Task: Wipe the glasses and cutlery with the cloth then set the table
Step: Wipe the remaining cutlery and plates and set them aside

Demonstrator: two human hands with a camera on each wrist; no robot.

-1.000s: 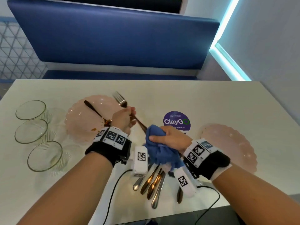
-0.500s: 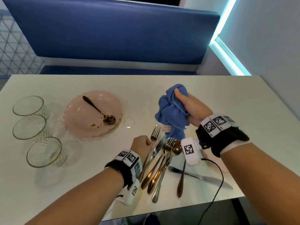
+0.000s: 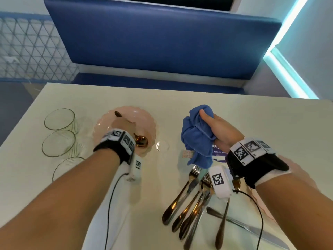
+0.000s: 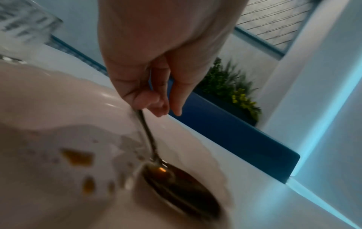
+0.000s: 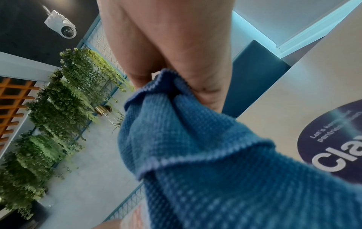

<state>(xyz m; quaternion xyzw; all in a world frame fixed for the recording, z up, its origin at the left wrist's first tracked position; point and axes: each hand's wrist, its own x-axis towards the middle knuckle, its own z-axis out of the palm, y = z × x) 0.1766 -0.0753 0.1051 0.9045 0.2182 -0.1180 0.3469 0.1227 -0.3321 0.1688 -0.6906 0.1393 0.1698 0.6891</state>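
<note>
Left hand [image 4: 156, 65] pinching spoon [image 4: 176, 175] mid-handle on pink plate [image 3: 144, 112] — thin, slick, light. Right hand [image 3: 219, 130], beside plate, bunching soft cloth [image 3: 196, 134].

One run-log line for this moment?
left hand: pinches spoon on pink plate | right hand: grips blue cloth

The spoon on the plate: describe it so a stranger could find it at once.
On the white table, find the pink plate right of the three glasses. The spoon lies in it, handle pinched by the left hand. Every other piece of cutlery lies in the pile near the table's front edge.
</note>
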